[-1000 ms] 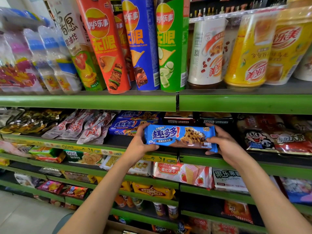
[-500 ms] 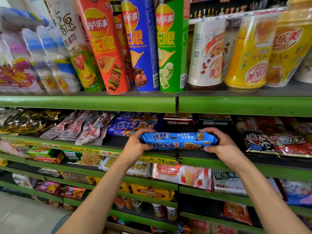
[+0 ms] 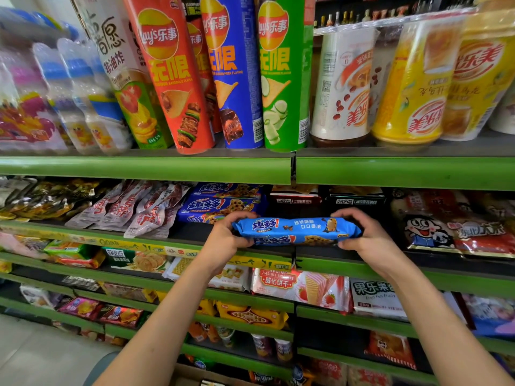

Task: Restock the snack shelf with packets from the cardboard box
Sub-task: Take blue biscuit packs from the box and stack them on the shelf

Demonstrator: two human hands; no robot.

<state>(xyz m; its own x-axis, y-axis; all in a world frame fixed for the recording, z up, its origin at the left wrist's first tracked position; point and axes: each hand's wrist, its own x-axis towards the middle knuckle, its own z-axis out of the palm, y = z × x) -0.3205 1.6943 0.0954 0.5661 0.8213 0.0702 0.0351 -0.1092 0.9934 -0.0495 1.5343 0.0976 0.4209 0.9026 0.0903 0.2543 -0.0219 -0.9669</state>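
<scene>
A long blue cookie packet (image 3: 296,231) lies level between my hands at the front of the second green shelf (image 3: 362,270). My left hand (image 3: 225,240) grips its left end and my right hand (image 3: 367,240) grips its right end. The packet is tipped so its top edge faces me. Just behind and left of it sit stacked packets of the same blue cookies (image 3: 220,203). The cardboard box is out of view.
Tall crisp tubes (image 3: 172,76) and milk-tea cups (image 3: 412,79) stand on the shelf above. Dark boxes (image 3: 354,203) sit behind the packet, red-and-white snack bags (image 3: 457,227) to its right, silvery sachets (image 3: 139,210) to its left. Lower shelves hold wafers and biscuits.
Both hands have tipped the blue packet from face-on to lying flat and lowered it toward the shelf surface, a little further in.
</scene>
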